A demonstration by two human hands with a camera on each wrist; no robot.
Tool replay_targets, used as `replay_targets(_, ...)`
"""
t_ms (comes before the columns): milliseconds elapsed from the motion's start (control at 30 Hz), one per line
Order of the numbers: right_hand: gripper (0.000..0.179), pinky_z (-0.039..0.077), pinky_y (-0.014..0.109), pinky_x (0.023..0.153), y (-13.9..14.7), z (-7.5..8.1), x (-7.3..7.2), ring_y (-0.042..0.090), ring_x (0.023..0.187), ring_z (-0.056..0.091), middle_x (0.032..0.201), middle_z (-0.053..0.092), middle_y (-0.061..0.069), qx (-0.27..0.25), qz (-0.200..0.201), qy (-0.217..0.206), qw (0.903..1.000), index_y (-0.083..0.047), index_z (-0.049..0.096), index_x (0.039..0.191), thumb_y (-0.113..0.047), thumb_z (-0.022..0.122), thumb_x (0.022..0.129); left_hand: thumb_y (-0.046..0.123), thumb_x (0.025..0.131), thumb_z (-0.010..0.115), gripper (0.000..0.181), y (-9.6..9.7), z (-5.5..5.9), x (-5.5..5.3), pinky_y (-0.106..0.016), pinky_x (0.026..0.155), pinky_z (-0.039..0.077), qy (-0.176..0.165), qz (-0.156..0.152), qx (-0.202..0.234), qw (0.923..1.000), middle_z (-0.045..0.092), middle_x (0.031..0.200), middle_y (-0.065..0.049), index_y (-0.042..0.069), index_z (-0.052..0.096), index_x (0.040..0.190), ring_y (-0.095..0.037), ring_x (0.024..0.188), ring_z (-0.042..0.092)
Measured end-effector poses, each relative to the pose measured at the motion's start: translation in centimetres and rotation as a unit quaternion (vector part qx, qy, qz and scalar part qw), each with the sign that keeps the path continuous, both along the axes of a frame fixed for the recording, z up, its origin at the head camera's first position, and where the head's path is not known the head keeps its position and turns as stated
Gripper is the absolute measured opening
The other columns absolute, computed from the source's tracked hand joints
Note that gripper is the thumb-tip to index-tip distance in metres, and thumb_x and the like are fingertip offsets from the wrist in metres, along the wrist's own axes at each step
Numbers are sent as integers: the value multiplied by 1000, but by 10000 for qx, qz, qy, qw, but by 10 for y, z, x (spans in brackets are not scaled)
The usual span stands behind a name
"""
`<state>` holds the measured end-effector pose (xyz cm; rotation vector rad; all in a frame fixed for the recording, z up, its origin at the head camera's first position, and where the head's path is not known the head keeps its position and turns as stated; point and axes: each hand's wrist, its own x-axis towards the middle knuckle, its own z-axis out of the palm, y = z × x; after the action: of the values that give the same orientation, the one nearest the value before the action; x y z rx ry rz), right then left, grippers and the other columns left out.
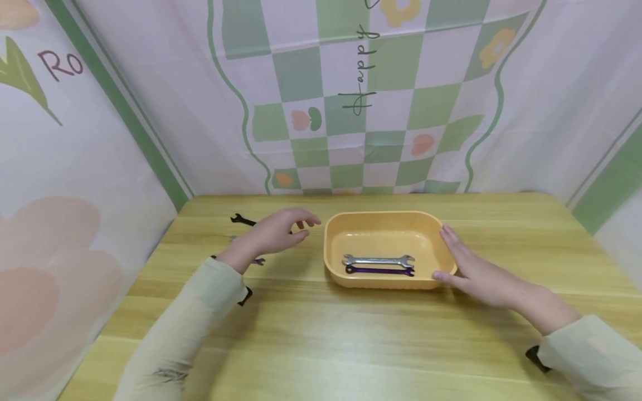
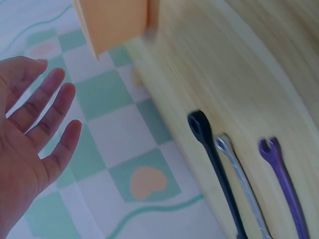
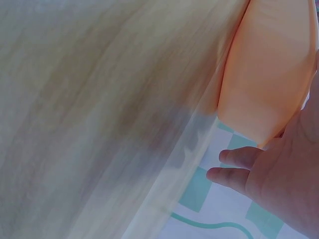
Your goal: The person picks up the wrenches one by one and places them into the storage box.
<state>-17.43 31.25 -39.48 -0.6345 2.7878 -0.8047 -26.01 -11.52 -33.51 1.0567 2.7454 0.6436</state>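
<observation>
In the head view a yellow plastic basin stands on the table, holding a silver double open-end wrench and a purple wrench side by side. My right hand rests against the basin's right end, fingers fairly straight along the rim and thumb at the near corner. Left of the basin, my left hand hovers with loosely bent fingers and nothing in them. Beneath and behind it lie a black wrench, a silver wrench and a purple wrench, partly hidden by that arm in the head view.
The wooden table reaches back to a checked fabric curtain. More printed fabric hangs at the left side. A dark band shows at the left cuff, another at the right.
</observation>
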Motion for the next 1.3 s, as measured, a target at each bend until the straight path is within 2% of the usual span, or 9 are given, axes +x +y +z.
replay_targets(167, 99, 13, 73, 112, 0, 0, 0, 55, 148, 1, 167, -22, 12, -32, 2, -6, 10000, -8, -15, 162, -38, 59, 104, 6, 101, 62, 35, -16, -7, -2, -40, 92, 53, -121, 126, 54, 9998, 66, 131, -9, 7, 65, 136, -23, 111, 62)
replay_targets(533, 98, 12, 71, 113, -1, 0, 2, 56, 148, 2, 166, -20, 16, -13, 33, 55, 10000, -5, -13, 162, -38, 60, 104, 5, 101, 61, 36, -52, -23, 1, -49, 102, 49, -455, 395, -20, 9982, 63, 136, -12, 4, 63, 137, -32, 120, 60)
replay_targets(633, 98, 12, 71, 113, -1, 0, 3, 56, 148, 3, 166, -19, 16, -27, 39, 64, 10000, -5, -12, 162, -38, 60, 104, 4, 100, 60, 34, -61, -28, 1, -51, 100, 49, -542, 457, 98, 9974, 64, 133, -13, 1, 65, 134, -33, 116, 61)
replay_targets(767, 97, 13, 71, 113, 1, 1, 2, 56, 148, 3, 167, -19, 15, -52, 27, 90, 9999, -5, -12, 162, -38, 59, 104, 4, 99, 61, 31, -68, -32, -2, -49, 94, 52, -483, 538, 103, 9973, 67, 129, -13, 1, 67, 130, -29, 109, 63)
replay_targets(967, 98, 13, 72, 112, 1, 1, 2, 56, 147, 3, 166, -21, 14, -13, -29, 63, 10000, -7, -13, 162, -39, 59, 104, 4, 99, 58, 31, -78, -39, -8, -47, 91, 54, -561, 729, 75, 9957, 68, 126, -12, 2, 69, 129, -29, 110, 63)
replay_targets(1300, 98, 14, 73, 112, -2, 1, 2, 56, 147, 3, 166, -22, 13, 58, -48, 48, 10000, -8, -13, 162, -39, 59, 104, 0, 95, 64, 32, -91, -52, -11, -45, 88, 54, -626, 902, 28, 9939, 69, 119, -10, 6, 72, 125, -28, 106, 63)
